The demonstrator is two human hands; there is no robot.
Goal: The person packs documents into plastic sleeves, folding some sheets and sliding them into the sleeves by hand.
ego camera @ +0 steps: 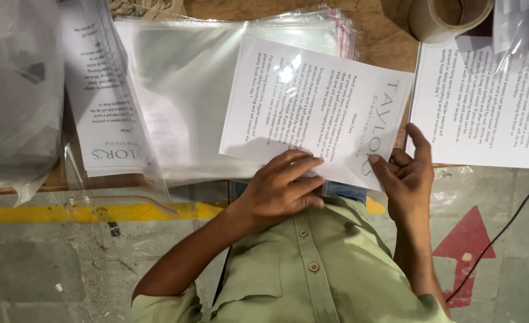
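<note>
A white printed sheet of paper (pixel 312 101) lies tilted over a stack of clear plastic bags (pixel 186 78) on a wooden table. My left hand (pixel 279 185) rests flat on the sheet's near edge, fingers spread toward the right. At the sheet's near right corner my right hand (pixel 409 176) pinches the paper between thumb and fingers. My green button shirt fills the bottom of the view.
A pile of printed sheets (pixel 485 101) lies at right, another bagged sheet (pixel 106 90) at left. A roll of tape (pixel 447 18) sits at the top right. Crumpled plastic (pixel 13 101) is far left. Below are a yellow floor line (pixel 97 212), a red arrow (pixel 470 239) and a black cable (pixel 503 227).
</note>
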